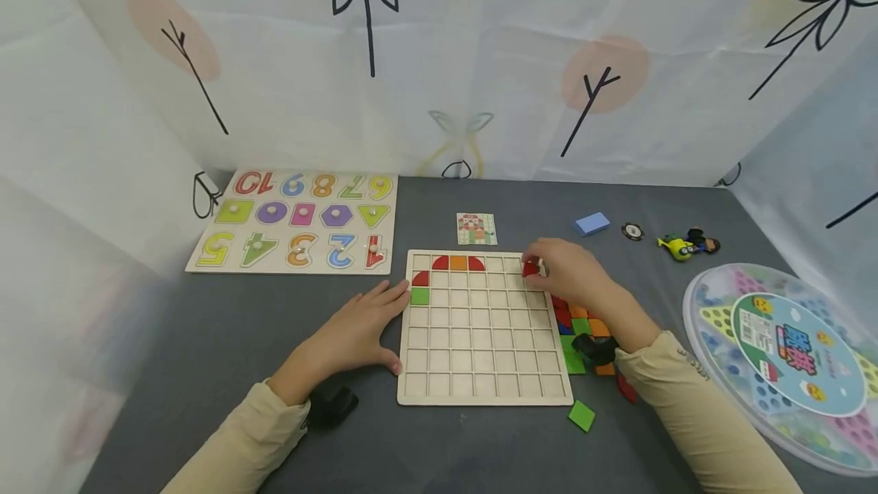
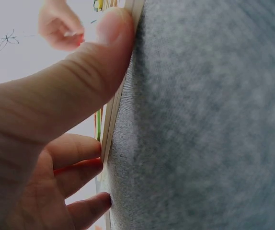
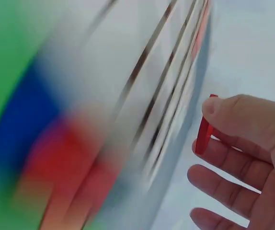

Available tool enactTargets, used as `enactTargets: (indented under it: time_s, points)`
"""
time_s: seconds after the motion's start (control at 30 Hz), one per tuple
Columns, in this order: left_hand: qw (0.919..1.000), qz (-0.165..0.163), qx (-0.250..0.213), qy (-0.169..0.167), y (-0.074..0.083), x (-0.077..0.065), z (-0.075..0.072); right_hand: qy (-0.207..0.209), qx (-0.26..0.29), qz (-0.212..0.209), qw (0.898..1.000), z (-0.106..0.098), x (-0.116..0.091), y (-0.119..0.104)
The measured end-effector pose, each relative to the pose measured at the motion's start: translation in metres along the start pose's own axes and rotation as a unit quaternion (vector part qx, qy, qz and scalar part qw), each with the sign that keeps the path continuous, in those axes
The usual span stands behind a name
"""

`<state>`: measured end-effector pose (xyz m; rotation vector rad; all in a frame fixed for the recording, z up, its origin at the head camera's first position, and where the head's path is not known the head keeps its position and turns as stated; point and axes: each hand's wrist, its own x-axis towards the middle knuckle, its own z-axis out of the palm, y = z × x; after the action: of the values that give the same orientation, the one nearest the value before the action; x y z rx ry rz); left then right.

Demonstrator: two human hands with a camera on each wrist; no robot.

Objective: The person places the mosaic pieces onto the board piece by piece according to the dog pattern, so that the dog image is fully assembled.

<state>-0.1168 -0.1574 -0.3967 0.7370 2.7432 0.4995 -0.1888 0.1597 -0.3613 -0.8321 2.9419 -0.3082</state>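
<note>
A pale wooden grid board [image 1: 483, 341] lies on the dark grey table. Along its far row sit two red quarter-round tiles with an orange square tile [image 1: 459, 263] between them. In the left column, a red quarter-round tile [image 1: 420, 279] sits above a green square tile [image 1: 420, 296]. My left hand [image 1: 357, 330] rests against the board's left edge, thumb and fingertips touching the side. Over the far right corner, my right hand [image 1: 572, 273] pinches a red tile [image 3: 205, 134] between thumb and index finger, the other fingers loosely spread.
Loose coloured tiles [image 1: 575, 360] lie right of the board, partly under the right forearm; one green tile [image 1: 581, 415] is nearer. Beyond are a picture card [image 1: 476, 229], blue block [image 1: 592, 224], round badge [image 1: 632, 232] and toy figures [image 1: 677, 248]. A number puzzle [image 1: 199, 268] and round game box [image 1: 799, 353] flank these.
</note>
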Motion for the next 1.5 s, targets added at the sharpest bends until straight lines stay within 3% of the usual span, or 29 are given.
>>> enactTargets:
  time_s: [0.13,0.3,0.53,0.97,1.1,1.23,1.5]
  points:
    - [1.0000,-0.001,0.000,0.000,-0.002,-0.002,0.000,0.012,-0.028,-0.082,0.996,0.012,0.020,-0.057]
    - [1.0000,0.003,-0.002,0.002,-0.002,-0.002,0.001,-0.010,-0.080,-0.154,0.985,0.033,0.038,-0.112]
    - [1.0000,0.008,0.001,0.001,-0.001,-0.001,-0.003,-0.003,-0.106,-0.152,0.983,0.042,0.043,-0.137]
    - [1.0000,0.003,-0.006,-0.002,0.002,-0.001,-0.005,-0.003,-0.069,-0.148,0.987,0.046,0.041,-0.136]
    - [1.0000,-0.001,-0.006,-0.002,0.002,-0.002,-0.003,-0.015,-0.048,-0.145,0.988,0.039,0.040,-0.130]
    - [1.0000,-0.002,0.000,-0.004,0.001,-0.001,-0.002,-0.013,-0.009,-0.105,0.994,0.019,0.033,-0.102]
    - [1.0000,-0.003,0.007,-0.004,-0.001,0.001,-0.001,0.034,0.024,0.034,0.999,-0.006,0.000,-0.010]
